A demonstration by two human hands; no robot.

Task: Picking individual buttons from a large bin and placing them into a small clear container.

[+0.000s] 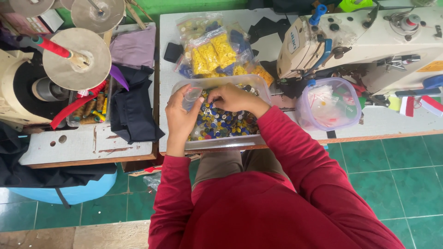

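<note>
This place is a small sewing workshop. An industrial sewing machine stands on the white table, with bags of yellow buttons beside it. Folded dark cloth and thread spools lie on the next worn table.

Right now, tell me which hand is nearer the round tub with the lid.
Right. The right hand is over the button tray, beside the round tub; the left hand is farther away at the tray's other end.

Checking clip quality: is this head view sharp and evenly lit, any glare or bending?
Head view: even, soft daylight with faint shadows; both hands, left hand and right hand, reasonably sharp over the clear button tub; mild glare on the bagged yellow buttons; wide-angle bending curves the table edge.
</note>
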